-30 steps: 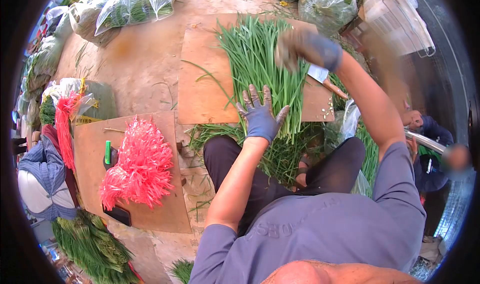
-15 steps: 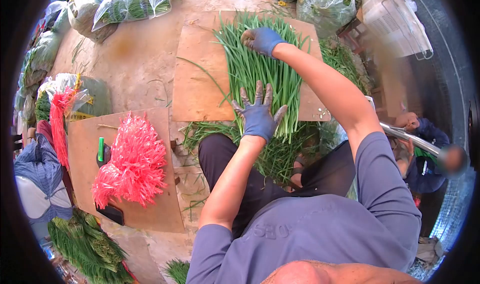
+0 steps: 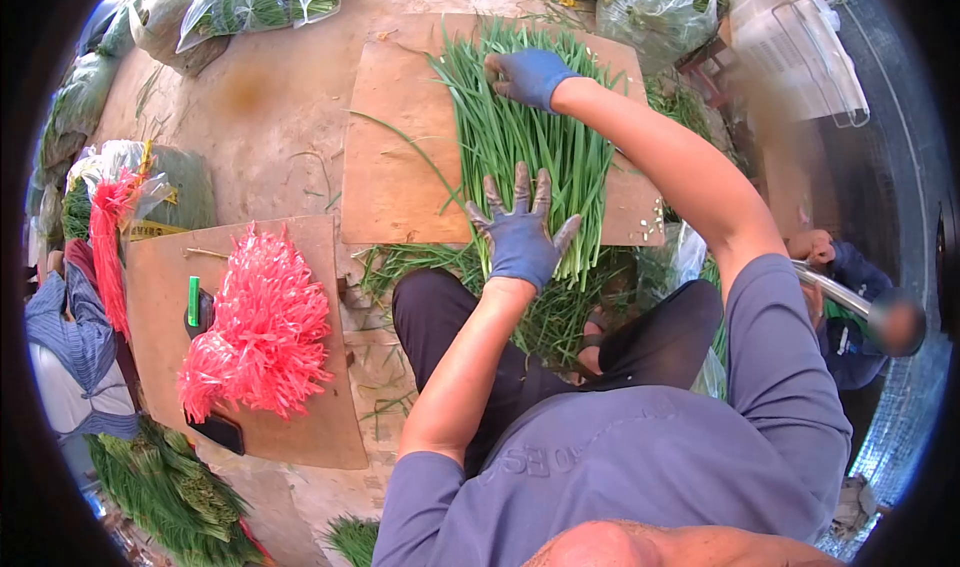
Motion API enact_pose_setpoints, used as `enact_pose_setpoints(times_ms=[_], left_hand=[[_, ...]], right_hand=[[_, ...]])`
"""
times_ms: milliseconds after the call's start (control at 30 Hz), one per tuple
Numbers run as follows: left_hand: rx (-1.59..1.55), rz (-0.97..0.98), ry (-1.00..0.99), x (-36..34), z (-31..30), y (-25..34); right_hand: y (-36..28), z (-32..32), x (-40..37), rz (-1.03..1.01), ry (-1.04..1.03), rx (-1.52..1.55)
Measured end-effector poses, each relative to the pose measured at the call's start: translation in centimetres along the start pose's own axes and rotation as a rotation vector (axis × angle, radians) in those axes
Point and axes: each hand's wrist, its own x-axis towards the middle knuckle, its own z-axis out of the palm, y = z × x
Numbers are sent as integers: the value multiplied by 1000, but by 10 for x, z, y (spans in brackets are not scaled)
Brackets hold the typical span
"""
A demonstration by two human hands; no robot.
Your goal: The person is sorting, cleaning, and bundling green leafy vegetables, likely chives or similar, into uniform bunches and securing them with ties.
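Open-air vegetable market packing spot, bare concrete ground (image 3: 270,117), loose chives (image 3: 530,147) on cardboard sheet (image 3: 395,167) under left hand (image 3: 520,239) and right hand (image 3: 530,75), plastic bags of greens (image 3: 250,2) beyond right hand, red tie bundle (image 3: 260,327) left of left hand

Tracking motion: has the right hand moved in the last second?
Yes: right hand shifted left across the cardboard, from its right edge onto the chives.
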Motion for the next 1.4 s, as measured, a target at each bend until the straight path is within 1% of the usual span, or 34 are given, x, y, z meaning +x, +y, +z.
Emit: enact_pose_setpoints(times_ms=[67, 167, 267, 367, 467, 600, 700, 800, 833, 867, 933, 1000, 1067, 1100, 1133, 1167, 1200, 1233, 1267, 1333, 1367, 1400], left_hand=[[4, 0, -4, 0, 1, 1], [16, 4, -4, 0, -1, 1], [12, 6, 4, 0, 0, 0], [15, 4, 6, 0, 0, 0], [14, 4, 5, -1, -1, 0], [7, 1, -2, -1, -2, 0], [3, -5, -11, -1, -3, 0], [-1, -11, -12, 0, 1, 0], [-4, -14, -17, 0, 1, 0], [-6, -17, -22, 0, 0, 0], [-11, -21, -39, 1, -3, 0], [-15, -16, -33, 2, -2, 0], [-17, -2, -11, 0, 2, -2], [-58, 2, 2, -2, -5, -1], [-113, 36, 5, -5, -9, -6], [-166, 69, 9, -8, -11, -14], [-219, 103, 16, -9, -16, -19], [-195, 173, 127, -19, -33, -19], [-287, 209, 194, -30, -42, -21], [-469, 269, 342, -53, -55, -25], [-494, 259, 350, -72, -56, -27], [-517, 250, 359, -93, -57, -30]], right_hand=[[2, 0, -3, 1, -171, -67], [7, 11, -6, -43, -135, -50], [5, 16, -3, -27, -112, -103], [5, 16, 3, -84, -142, -131], [-10, 0, 6, -114, -288, -279], [-10, 6, 18, -166, -287, -425], [-6, 4, 15, -189, -297, -399], [9, 6, 7, -112, -96, -58], [14, 16, 1, -112, 280, 15], [26, 16, -2, -15, 285, 329], [31, -8, -26, 190, 287, 956], [15, -48, -92, 93, 138, 1059], [3, -70, -165, 21, -116, 1037], [0, -70, -201, -13, -301, 1094], [-4, -61, -231, 28, -516, 1138], [-8, -53, -261, 75, -730, 1152], [-11, -32, -284, 195, -970, 1135], [-20, -9, -308, 175, -998, 969], [-30, 16, -332, 155, -1022, 803], [-38, 50, -370, -62, -802, 130], [-34, 61, -372, -42, -853, 212], [-39, 62, -375, 39, -726, 418]])
